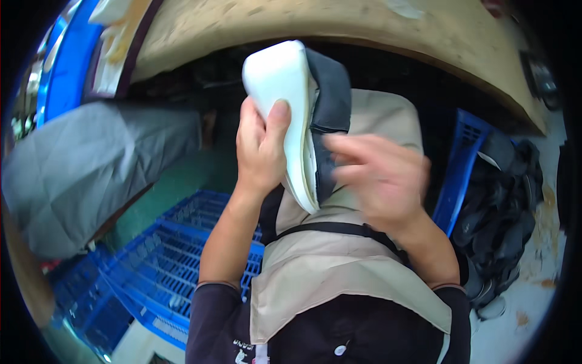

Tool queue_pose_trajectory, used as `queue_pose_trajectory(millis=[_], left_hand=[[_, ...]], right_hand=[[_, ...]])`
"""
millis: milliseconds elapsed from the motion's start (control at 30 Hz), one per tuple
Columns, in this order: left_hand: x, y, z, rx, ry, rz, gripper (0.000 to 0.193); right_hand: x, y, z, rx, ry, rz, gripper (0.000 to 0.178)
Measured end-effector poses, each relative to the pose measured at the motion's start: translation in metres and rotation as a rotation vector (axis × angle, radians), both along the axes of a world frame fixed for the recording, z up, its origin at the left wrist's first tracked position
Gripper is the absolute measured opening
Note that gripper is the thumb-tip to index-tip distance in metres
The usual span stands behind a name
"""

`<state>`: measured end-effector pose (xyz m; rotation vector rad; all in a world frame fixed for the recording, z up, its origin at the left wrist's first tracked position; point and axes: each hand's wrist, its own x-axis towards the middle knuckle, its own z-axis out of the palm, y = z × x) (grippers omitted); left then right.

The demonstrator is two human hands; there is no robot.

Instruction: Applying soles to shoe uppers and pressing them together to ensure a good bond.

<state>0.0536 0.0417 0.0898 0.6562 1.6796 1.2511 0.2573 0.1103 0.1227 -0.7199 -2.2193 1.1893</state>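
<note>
1. The left hand [260, 145] grips one shoe [276, 79], with its thumb on the white sole [296, 142].
2. The shoe is up in front of the person's lap. Its long side runs up and down, with a small lean. The wide end points up, away from the person. The thin end points down at the belly. Which end is the toe, one cannot tell. The sole faces left and the dark top [330, 91] faces right.
3. The right hand [385, 176] is blurry, with its fingers reaching toward the dark top. One cannot tell if it touches or holds it.
4. The person wears one tan apron [351, 261] and one dark shirt [303, 321]. The shirt has a small white print [240, 355] with letters, low on the left.
5. One blue crate [451, 188] stands at the right, just beside a dark heap [497, 212] too mixed up to count.
6. More blue crates [163, 261] sit low on the left, near one grey cloth [103, 164].
7. One tan table [339, 24] curves across the top.
</note>
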Motion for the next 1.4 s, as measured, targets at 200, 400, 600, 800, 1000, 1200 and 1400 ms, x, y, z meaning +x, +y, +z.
queue_pose_trajectory(millis=[200, 400, 600, 800, 1000, 1200, 1400], left_hand=[[0.014, -0.017, -0.039, 0.101, -0.24, 0.017, 0.057], [0.019, -0.038, -0.066, 0.019, -0.06, -0.051, 0.059], [0.017, -0.051, -0.087, 0.005, -0.014, -0.081, 0.06], [0.02, -0.048, -0.081, -0.023, 0.072, -0.054, 0.059], [0.017, -0.046, -0.087, 0.004, 0.168, 0.01, 0.059], [0.006, -0.052, -0.097, 0.046, 0.025, 0.082, 0.06], [0.005, -0.058, -0.1, 0.032, 0.031, 0.091, 0.06]], right_hand=[[-0.001, -0.008, -0.071, -0.877, 0.139, -0.35, 0.044], [-0.015, -0.026, -0.092, -1.028, 0.277, -0.296, 0.028], [-0.016, -0.023, -0.107, -1.031, 0.267, -0.197, 0.015], [-0.028, -0.017, -0.107, -0.935, 0.197, -0.161, 0.012], [-0.04, -0.027, -0.107, -0.845, 0.169, -0.247, 0.022], [-0.032, -0.031, -0.093, -0.907, -0.16, -0.057, 0.048], [-0.031, -0.067, -0.088, -0.842, -0.41, -0.014, 0.081]])
